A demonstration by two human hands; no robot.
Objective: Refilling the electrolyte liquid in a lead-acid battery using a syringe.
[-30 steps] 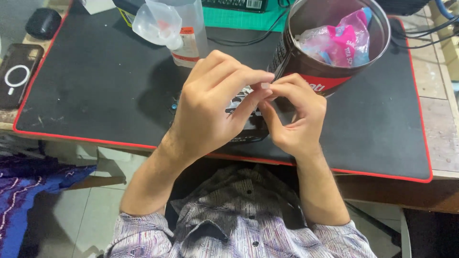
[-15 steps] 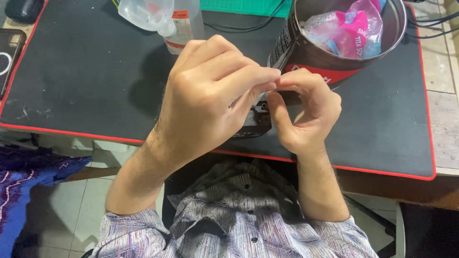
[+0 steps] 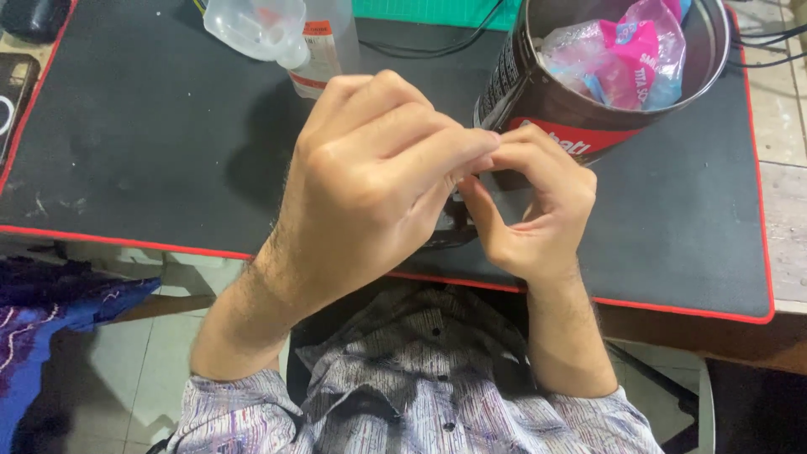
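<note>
Head view. My left hand (image 3: 378,176) and right hand (image 3: 538,210) are raised above the black desk mat (image 3: 151,168), fingertips meeting in the middle. Both hands are closed narrow, thumb against forefinger, pinching at one shared spot. Whatever sits between the tips is too small and too covered by my fingers to identify; I cannot tell what it is. I judge the hands are held this high and close to my eyes because the work is fine. My left hand lies over the contact point and hides most of it.

Just beyond my right hand stands a dark round tin (image 3: 538,101), open at the top, with crumpled pink and blue plastic wrappers (image 3: 622,59) inside; near enough to reach. Further back, a clear plastic funnel (image 3: 252,29) leans against a clear bottle (image 3: 324,46) with an orange label. A dark flat object (image 3: 454,240) lies on the mat under my hands, mostly hidden.
</note>
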